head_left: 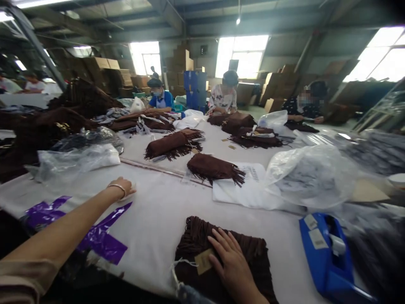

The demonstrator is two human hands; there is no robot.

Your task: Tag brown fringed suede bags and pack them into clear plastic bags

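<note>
My right hand (229,257) lies flat, fingers stretched, on a folded dark brown fringed suede piece (196,236) at the table's near edge. A tan tag (204,261) on a white string rests on the piece, just left of my thumb. Further left, my left hand (124,187), with a bracelet at the wrist, is closed low over the table. Something pale shows under its fingers, too indistinct to name. Near that forearm, shiny purple plastic strips (106,242) hang over the table edge.
A blue tape dispenser (325,253) stands at right, before a filled clear plastic bag (310,177). Rolled brown fringed pieces (215,166) lie mid-table near a white sheet (230,192). Clear plastic bags (76,162) are at left. Several people (223,95) work across the table.
</note>
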